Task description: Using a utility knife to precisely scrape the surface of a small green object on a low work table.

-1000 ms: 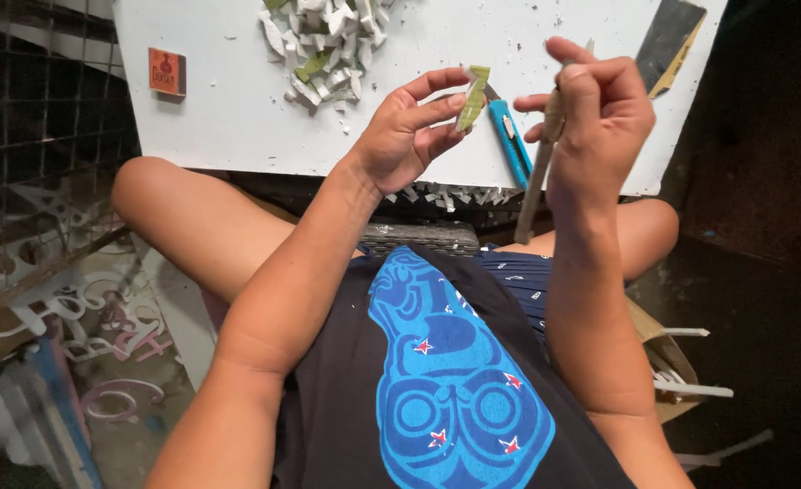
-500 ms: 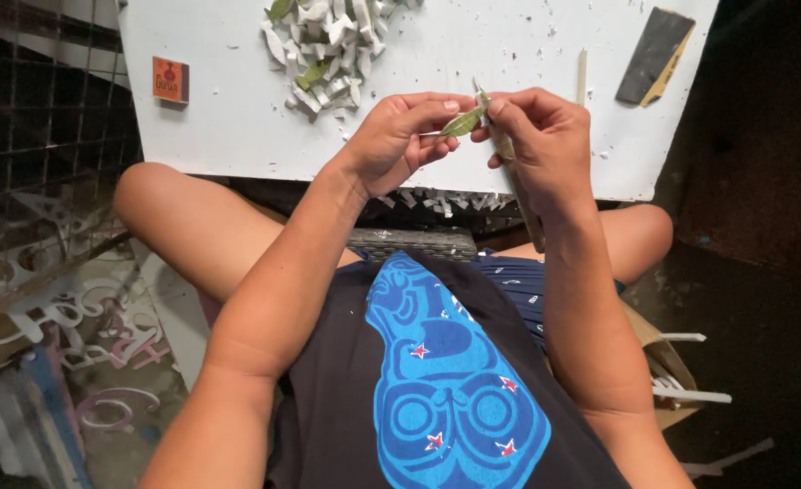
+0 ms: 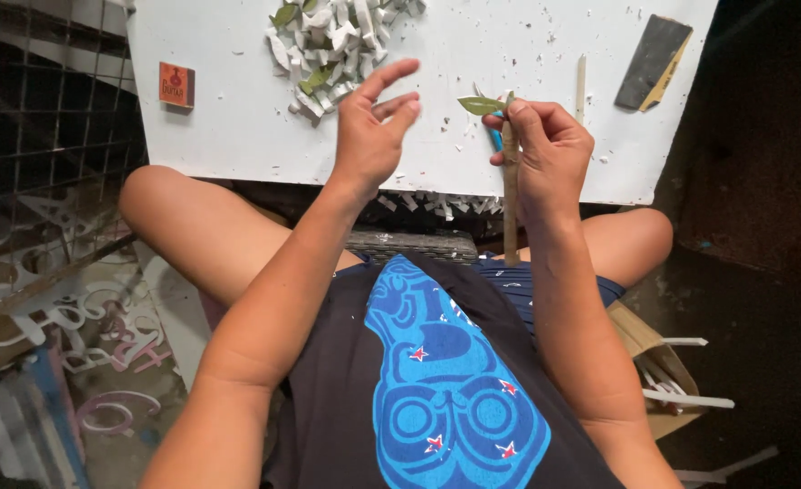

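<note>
Green leaf strip (image 3: 480, 105) pinched at right hand (image 3: 545, 149) fingertips — with stick (image 3: 510, 195), left hand (image 3: 370, 136) fingers spread, empty

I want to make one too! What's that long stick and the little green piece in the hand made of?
The stick in the right hand looks like bamboo or wood: tan, matte, straight. The green piece at its top looks like a leaf strip, thin, pointed and slightly glossy. The left hand is open, holding nothing.

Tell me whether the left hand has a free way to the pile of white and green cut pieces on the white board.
Probably yes. The left hand hovers open and empty just below the pile of cut pieces on the white board, with nothing between them. The right hand, holding a stick and green leaf piece, stays off to the side.
</note>
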